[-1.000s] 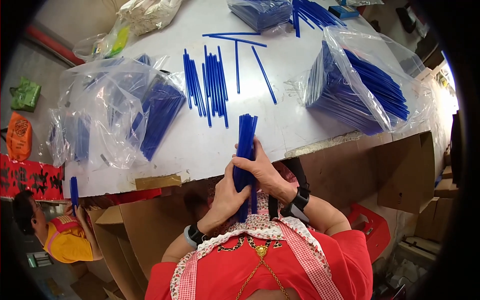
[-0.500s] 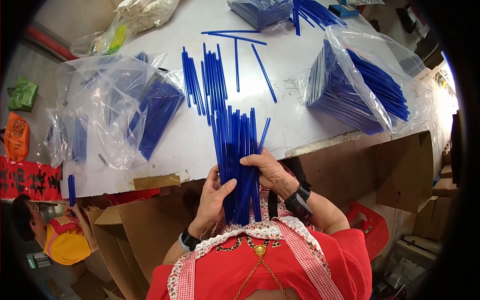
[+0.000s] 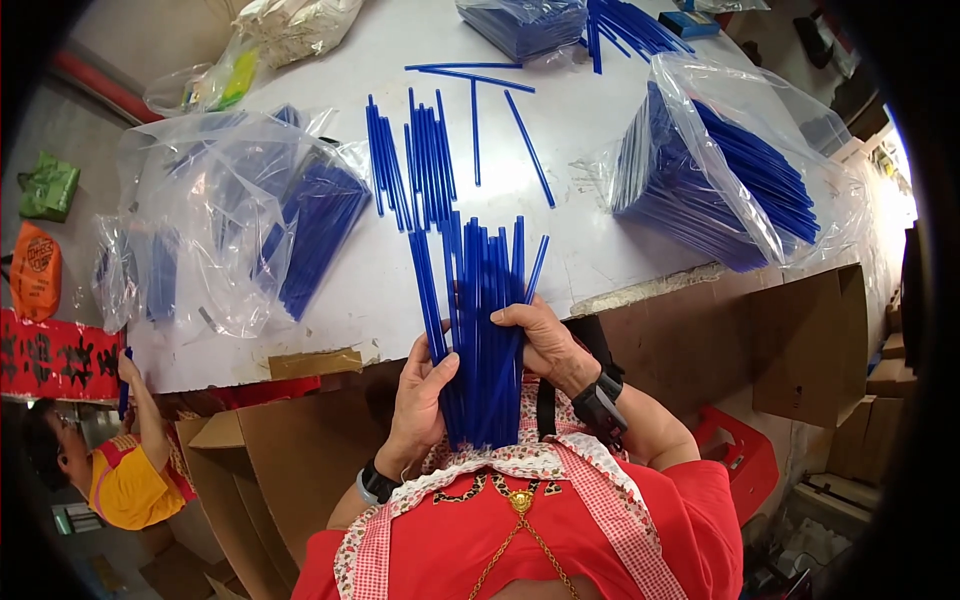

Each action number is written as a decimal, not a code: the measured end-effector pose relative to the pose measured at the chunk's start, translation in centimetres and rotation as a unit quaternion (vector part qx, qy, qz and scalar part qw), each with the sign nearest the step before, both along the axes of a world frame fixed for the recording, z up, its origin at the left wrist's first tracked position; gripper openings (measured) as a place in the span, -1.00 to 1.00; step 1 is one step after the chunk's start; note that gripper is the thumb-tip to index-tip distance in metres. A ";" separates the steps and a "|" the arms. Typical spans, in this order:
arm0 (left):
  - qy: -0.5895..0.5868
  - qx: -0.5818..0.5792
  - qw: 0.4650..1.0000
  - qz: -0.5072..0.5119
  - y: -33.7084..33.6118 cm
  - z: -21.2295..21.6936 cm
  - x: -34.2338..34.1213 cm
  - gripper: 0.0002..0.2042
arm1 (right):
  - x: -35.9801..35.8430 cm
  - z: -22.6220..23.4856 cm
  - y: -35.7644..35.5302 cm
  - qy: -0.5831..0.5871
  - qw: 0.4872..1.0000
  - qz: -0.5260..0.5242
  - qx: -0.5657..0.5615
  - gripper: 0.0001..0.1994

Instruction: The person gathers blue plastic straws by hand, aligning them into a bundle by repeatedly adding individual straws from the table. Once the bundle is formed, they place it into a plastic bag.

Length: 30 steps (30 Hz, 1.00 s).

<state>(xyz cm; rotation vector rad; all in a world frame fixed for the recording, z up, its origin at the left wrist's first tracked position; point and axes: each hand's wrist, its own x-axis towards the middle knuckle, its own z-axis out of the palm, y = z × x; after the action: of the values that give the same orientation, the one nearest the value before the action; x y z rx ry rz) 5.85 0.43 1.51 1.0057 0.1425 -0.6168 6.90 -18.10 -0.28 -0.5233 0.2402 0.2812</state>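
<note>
A bundle of long blue plastic tubes (image 3: 487,340) stands upright between my two hands, close to my apron and over the table's near edge. My left hand (image 3: 416,397) wraps its left side, thumb across the front. My right hand (image 3: 545,345) grips the right side with its thumb pressed on the tubes. On the left a couple of tubes lean away from the bundle, leaving a gap; one on the right also tilts outward. Just beyond the bundle, loose blue tubes (image 3: 432,150) lie on the white table (image 3: 585,225).
Clear bags of blue tubes stand at left (image 3: 215,220) and right (image 3: 735,170); another bag (image 3: 523,30) lies at the back. Cardboard boxes (image 3: 808,345) sit against the table's near side. A co-worker (image 3: 130,470) in yellow is at far left, beside a red banner (image 3: 55,360).
The bundle has loosened: a few tubes on its left have parted from the rest. My hands are slightly farther apart. At far left the co-worker has raised an arm toward the table.
</note>
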 end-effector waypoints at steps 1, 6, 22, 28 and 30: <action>0.003 -0.004 1.000 -0.001 0.0 0.2 0.0 -0.58 | 0.0 0.0 -0.1 0.001 1.000 -0.001 0.001 -0.44; 0.010 -0.021 1.000 0.010 0.4 -0.3 0.0 -0.60 | -0.1 -0.9 -0.2 0.006 1.000 0.003 0.007 -0.48; -0.269 0.408 0.854 -0.178 -1.7 -0.4 0.8 -0.32 | 0.6 0.6 2.0 -0.044 0.957 -0.055 -0.282 -0.52; -0.297 0.370 0.865 -0.162 -1.4 -1.1 0.3 -0.32 | 1.0 0.0 0.9 0.007 0.991 -0.030 -0.132 -0.53; -0.126 0.120 0.982 -0.078 -1.2 -1.2 0.1 -0.38 | 1.1 -0.3 0.5 0.001 0.996 -0.009 -0.090 -0.53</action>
<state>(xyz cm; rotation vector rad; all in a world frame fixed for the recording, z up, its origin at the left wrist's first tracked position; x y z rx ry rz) 5.94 -0.79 0.27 1.3279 -0.0888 -0.6195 8.01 -17.56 -0.56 -0.6985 0.2739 0.2448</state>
